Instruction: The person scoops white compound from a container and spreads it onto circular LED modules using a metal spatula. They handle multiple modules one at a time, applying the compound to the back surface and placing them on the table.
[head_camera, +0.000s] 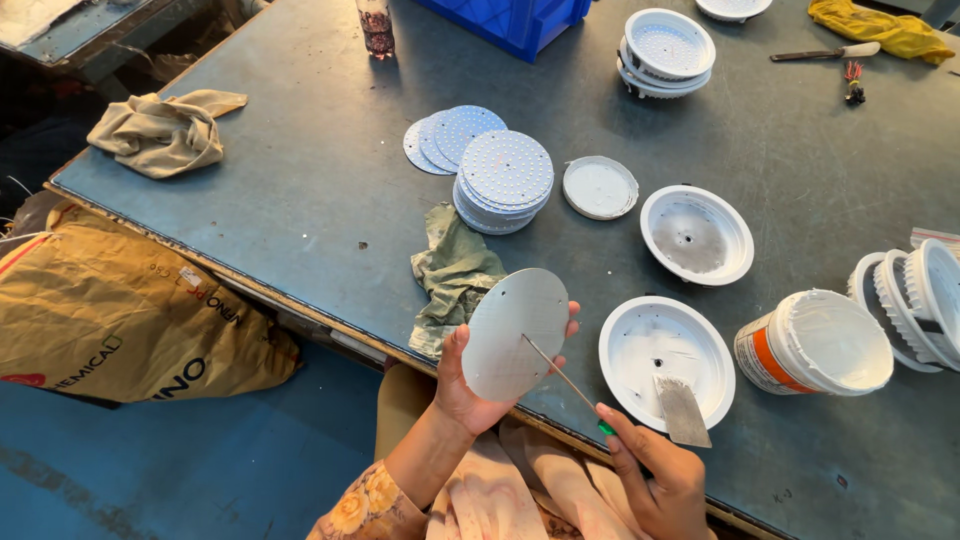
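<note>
My left hand (462, 388) holds a round white disc (515, 333) upright by its edge, blank side toward me. My right hand (655, 472) grips a thin tool with a green handle (562, 377), its tip touching the middle of the disc, and also carries a flat metal scraper (683, 411). The scraper blade hangs over a white round housing (664, 356) lying on the table right of the disc.
A stack of dotted round boards (503, 178) and a green rag (455, 272) lie beyond the disc. Around them are a lid (599, 187), a second housing (697, 234), a paste tub (818, 343), stacked housings (916, 297), a blue crate (510, 20) and a tan sack (120, 310).
</note>
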